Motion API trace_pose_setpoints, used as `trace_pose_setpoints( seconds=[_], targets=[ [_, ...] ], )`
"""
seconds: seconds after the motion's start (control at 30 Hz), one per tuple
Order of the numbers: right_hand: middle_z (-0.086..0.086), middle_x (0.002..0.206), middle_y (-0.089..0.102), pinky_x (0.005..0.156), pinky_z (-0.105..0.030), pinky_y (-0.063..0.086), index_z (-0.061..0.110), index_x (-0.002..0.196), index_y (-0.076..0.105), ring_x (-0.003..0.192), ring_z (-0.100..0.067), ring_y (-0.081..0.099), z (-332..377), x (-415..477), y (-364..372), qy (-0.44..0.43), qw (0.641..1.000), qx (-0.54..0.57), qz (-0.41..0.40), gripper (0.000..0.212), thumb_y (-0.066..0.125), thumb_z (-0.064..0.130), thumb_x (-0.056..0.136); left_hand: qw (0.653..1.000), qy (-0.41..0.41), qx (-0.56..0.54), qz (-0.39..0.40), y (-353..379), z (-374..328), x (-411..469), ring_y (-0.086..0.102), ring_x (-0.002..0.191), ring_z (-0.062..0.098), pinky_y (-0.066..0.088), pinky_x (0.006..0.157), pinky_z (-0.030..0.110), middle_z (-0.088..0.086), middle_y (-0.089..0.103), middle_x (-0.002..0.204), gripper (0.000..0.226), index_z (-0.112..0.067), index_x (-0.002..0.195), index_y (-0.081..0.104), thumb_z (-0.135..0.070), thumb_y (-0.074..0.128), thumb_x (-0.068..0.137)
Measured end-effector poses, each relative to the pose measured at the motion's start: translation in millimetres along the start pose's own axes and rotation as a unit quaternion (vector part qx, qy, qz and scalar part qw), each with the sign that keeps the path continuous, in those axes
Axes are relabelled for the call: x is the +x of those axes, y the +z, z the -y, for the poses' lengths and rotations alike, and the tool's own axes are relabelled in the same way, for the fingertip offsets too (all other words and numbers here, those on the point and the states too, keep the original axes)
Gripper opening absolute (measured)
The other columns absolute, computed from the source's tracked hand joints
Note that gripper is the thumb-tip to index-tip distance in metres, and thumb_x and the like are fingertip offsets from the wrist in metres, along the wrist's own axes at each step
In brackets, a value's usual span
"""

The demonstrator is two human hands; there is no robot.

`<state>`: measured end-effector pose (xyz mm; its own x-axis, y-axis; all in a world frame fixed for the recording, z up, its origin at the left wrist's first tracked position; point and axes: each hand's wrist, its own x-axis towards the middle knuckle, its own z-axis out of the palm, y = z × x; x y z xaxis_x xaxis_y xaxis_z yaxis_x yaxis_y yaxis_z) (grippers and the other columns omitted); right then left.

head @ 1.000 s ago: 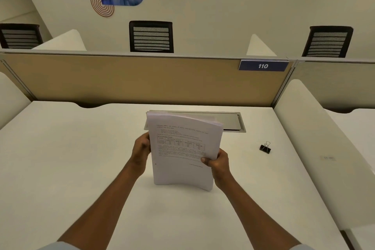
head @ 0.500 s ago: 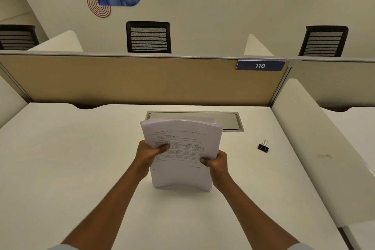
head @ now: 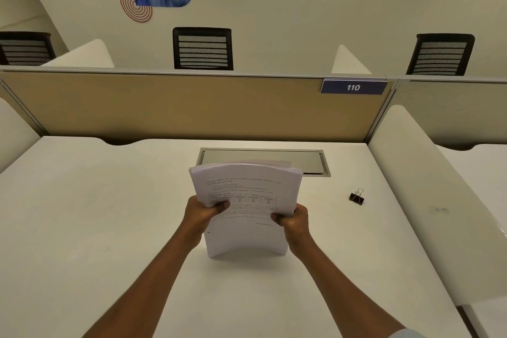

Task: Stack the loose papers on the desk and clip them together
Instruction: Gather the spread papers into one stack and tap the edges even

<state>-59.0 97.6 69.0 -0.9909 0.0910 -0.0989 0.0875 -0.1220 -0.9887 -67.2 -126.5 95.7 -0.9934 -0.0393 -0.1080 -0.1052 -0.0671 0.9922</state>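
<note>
Papers (head: pixel 247 208): one gathered stack, stood on end at mid-desk, printed face toward the wearer. Lower edge down on the desk (head: pixel 109 228), with a shadow under it. The sheets bow outward, so top and bottom edges both arch.

Left hand (head: pixel 201 212) grips the stack's 9 o'clock edge, thumb lapped over the front sheet beside the printed table. Right hand (head: pixel 295 221) grips the edge at about 4 o'clock, thumb on the front, fingers behind and out of sight. Both hands are closed round the stack.

Against one second ago: the left hand then sat at the edge with no thumb showing on the front; the thumb now lies across the sheet, as it did half a second ago. The top edge then ran skewed, its right corner lower; it now reads as an even arch with the sheet edges closer in line. The right hand's hold looks unchanged.

Clip (head: pixel 357 197): black binder clip with wire handles, lying on the desk at 3 o'clock from the stack, well apart from it. Same spot as before, and neither hand touches it.

Lid (head: pixel 310 162): grey metal, set flush in the desk at 12 to 1 o'clock, behind the stack.

Partition (head: pixel 164 107): tan, along the far edge, with a blue "110" sign (head: pixel 353 87) at its right end.
</note>
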Motion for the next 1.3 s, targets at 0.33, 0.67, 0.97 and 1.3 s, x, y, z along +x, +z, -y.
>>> trace_pose_setpoints(
  seconds=[0.33, 0.67, 0.97, 1.3],
  targets=[
    [-0.014, 0.096, 0.063, 0.07, -0.041, 0.052, 0.012, 0.104, 0.061, 0.085, -0.029, 0.061, 69.7, -3.8, 12.5, -0.146, 0.987, 0.035, -0.06, 0.041, 0.063, 0.04, 0.073, 1.0, 0.008, -0.007, 0.014, -3.2, 0.7, -0.1, 0.07, 0.096, 0.028, 0.058, 0.081, 0.042, 0.004, 0.076, 0.101, 0.052, -0.022, 0.099, 0.072, -0.029, 0.086, 0.049],
    [-0.016, 0.08, 0.07, 0.076, -0.044, 0.054, 0.023, 0.093, 0.059, 0.077, -0.03, 0.067, 117.0, -7.7, 34.4, -0.168, 0.976, -0.024, -0.136, 0.019, 0.064, 0.036, 0.08, 1.0, 0.003, 0.001, 0.021, -3.0, -1.1, -2.0, 0.069, 0.096, 0.028, 0.057, 0.082, 0.044, 0.005, 0.076, 0.101, 0.043, -0.031, 0.091, 0.076, -0.031, 0.085, 0.048],
    [-0.008, 0.077, 0.071, 0.074, -0.038, 0.053, 0.022, 0.09, 0.06, 0.072, -0.018, 0.066, 116.4, -6.1, 32.9, -0.147, 0.978, -0.024, -0.145, 0.015, 0.058, 0.019, 0.076, 1.0, 0.003, 0.004, 0.028, -3.8, -1.7, -1.5, 0.071, 0.09, 0.02, 0.057, 0.077, 0.037, 0.0, 0.076, 0.098, 0.044, -0.033, 0.09, 0.075, -0.033, 0.085, 0.048],
    [-0.006, 0.076, 0.069, 0.074, -0.033, 0.053, 0.017, 0.089, 0.06, 0.076, -0.02, 0.065, 115.3, -3.4, 30.3, -0.142, 0.981, 0.014, -0.133, 0.025, 0.047, 0.004, 0.073, 0.999, 0.006, -0.001, 0.038, -5.4, -0.5, 0.0, 0.069, 0.095, 0.025, 0.057, 0.079, 0.04, 0.0, 0.076, 0.099, 0.046, -0.033, 0.093, 0.074, -0.032, 0.085, 0.048]
  ],
)
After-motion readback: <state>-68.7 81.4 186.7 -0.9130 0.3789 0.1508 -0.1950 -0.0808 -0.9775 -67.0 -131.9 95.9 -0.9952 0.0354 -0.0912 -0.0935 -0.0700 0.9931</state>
